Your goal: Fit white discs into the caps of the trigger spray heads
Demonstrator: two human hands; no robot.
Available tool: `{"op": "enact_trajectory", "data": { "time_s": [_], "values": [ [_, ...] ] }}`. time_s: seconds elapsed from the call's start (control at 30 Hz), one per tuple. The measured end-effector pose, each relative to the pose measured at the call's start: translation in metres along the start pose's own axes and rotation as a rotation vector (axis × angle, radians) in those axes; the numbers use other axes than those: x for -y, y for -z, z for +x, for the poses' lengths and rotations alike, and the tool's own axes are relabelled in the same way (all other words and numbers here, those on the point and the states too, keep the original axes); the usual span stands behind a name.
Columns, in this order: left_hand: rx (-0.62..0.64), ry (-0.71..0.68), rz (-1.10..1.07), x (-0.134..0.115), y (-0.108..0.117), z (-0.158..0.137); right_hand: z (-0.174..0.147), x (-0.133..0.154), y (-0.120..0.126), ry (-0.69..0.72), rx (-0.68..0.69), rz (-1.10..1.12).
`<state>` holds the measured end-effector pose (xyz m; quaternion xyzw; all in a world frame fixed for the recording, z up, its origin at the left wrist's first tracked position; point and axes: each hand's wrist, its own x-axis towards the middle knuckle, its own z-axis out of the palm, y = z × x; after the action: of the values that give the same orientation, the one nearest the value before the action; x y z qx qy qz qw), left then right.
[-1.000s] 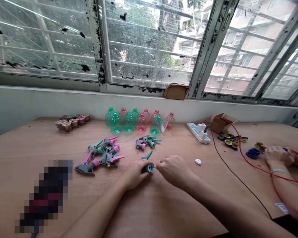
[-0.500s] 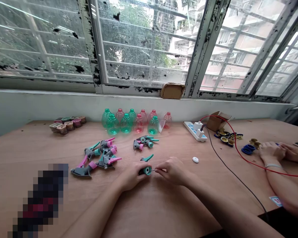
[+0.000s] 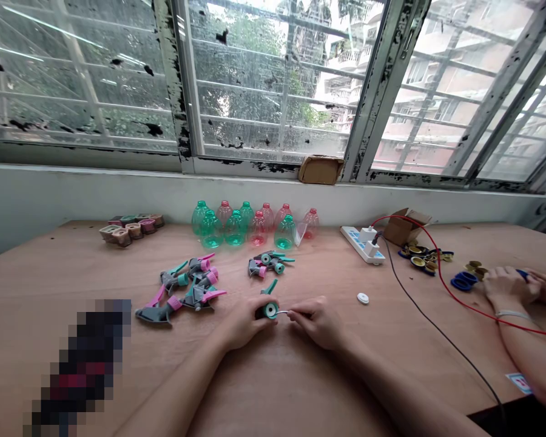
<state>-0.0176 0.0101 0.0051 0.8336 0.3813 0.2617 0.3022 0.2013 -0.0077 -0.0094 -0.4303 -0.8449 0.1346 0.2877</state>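
Note:
My left hand point(image 3: 243, 326) is closed round a grey spray trigger head point(image 3: 270, 310) with a green lever and green collar. The collar's round opening faces me and a little to the right. Between the fingertips of my right hand point(image 3: 319, 323) is a thin pale tube point(image 3: 283, 312). Its other end reaches the collar's edge; whether it sits inside, I cannot tell. Several more trigger heads in grey, pink and green point(image 3: 199, 296) lie to the left of my hands. A smaller group of trigger heads point(image 3: 268, 263) lies just beyond them.
Green and pink clear bottles point(image 3: 234, 229) stand along the wall. To the right are a white power strip point(image 3: 363, 246), a red cable point(image 3: 455, 295), a black cable point(image 3: 418, 306) and a white disc point(image 3: 363, 298). Another person's hands point(image 3: 509, 288) rest near blue rings point(image 3: 463, 281).
My right hand has drawn slightly away from the collar, so more of the tube shows. My left hand still holds the trigger head. The whole view has shifted a little.

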Motion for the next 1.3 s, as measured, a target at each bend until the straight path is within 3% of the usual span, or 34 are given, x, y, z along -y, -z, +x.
{"op": "enact_trajectory", "data": {
  "time_s": [0.23,0.43,1.03,1.13,1.2,1.3],
  "values": [
    [-0.067,0.023,-0.013,-0.001,0.000,0.001,-0.001,0.011,-0.008,-0.075,-0.131,0.041],
    [-0.043,0.031,-0.063,-0.002,0.001,0.001,0.004,0.012,-0.013,-0.089,-0.197,0.263],
    [-0.035,0.020,-0.111,-0.005,-0.001,0.001,0.004,0.016,-0.014,-0.052,-0.177,0.355],
    [-0.041,0.026,-0.090,-0.005,-0.001,0.000,-0.001,0.005,-0.002,-0.081,-0.226,0.278],
    [-0.043,0.046,-0.071,-0.005,-0.001,0.000,-0.009,-0.010,0.019,-0.131,-0.238,0.164],
    [-0.046,0.071,-0.048,-0.003,-0.002,0.001,-0.024,-0.039,0.066,-0.213,-0.105,-0.061]
  ]
}}
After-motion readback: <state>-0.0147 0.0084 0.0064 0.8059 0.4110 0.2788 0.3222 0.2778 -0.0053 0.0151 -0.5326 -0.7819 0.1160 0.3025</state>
